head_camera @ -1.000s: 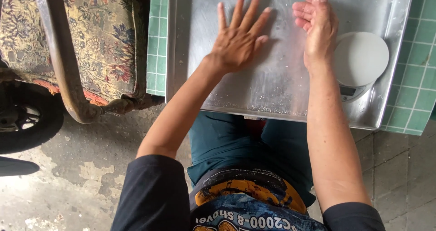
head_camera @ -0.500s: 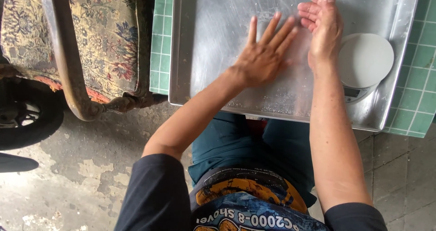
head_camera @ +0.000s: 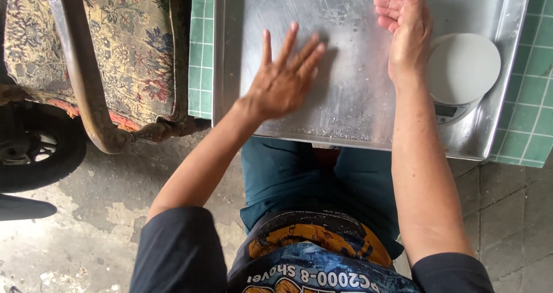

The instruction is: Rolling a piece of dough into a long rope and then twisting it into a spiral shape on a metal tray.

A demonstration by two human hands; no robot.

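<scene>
Large rectangular steel tray point(head_camera: 357, 114) lies on green-tiled table point(head_camera: 527, 114). Left hand point(head_camera: 282, 82) flat on tray centre, fingers spread, grip released. Right hand point(head_camera: 406, 31) edge-on at 2 o'clock, fingers loosely curled, grasping nothing, touching round white kitchen scale point(head_camera: 464, 68) at 3 o'clock

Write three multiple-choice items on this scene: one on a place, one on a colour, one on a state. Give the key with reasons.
1. Where is the round white scale?
A. On the metal tray's right side
B. On the floor
C. On the patterned chair cushion

2. What colour are the tiles under the tray?
A. Red
B. Green
C. Black

3. How is the left hand?
A. Closed in a fist
B. Gripping the scale
C. Open, fingers spread over the tray

Key:
1 A, the scale sits inside the tray's right rim, beside the right hand.
2 B, green tiles show on both sides of the tray.
3 C, the fingers are splayed and hold nothing.
</scene>
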